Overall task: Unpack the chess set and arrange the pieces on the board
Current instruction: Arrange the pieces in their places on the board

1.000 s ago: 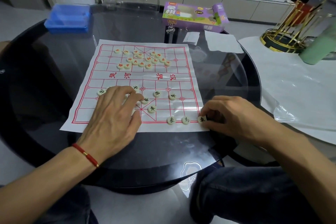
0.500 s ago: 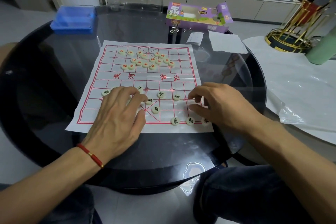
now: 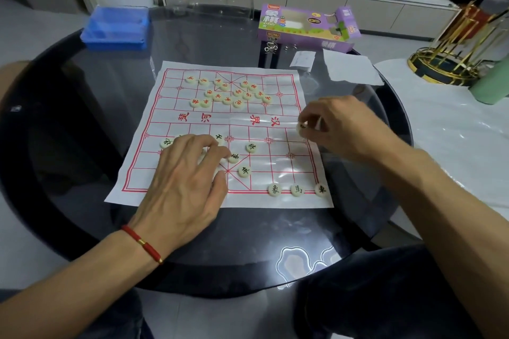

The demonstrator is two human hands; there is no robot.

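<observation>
A white paper board [image 3: 192,118] with red grid lines lies on the dark glass table [image 3: 82,118]. A cluster of red-lettered pieces [image 3: 228,92] sits on its far half. Black-lettered pieces lie on the near half; three stand in a row [image 3: 297,190] on the bottom line at the right corner. My left hand [image 3: 181,187] rests on the board's near left, fingers spread over several hidden pieces. My right hand [image 3: 344,126] pinches a black-lettered piece [image 3: 302,127] at the board's right edge, near the river line.
The purple chess box [image 3: 305,27] lies open at the far side, with paper slips [image 3: 349,66] beside it. A blue plastic box [image 3: 115,27] sits far left. A gold wire rack [image 3: 451,44] and green bottle [image 3: 493,82] stand at the right on a white surface.
My right hand left the bottom right corner, picked up a black piece from the middle right, and carried it to the board's right edge. My left hand stayed put.
</observation>
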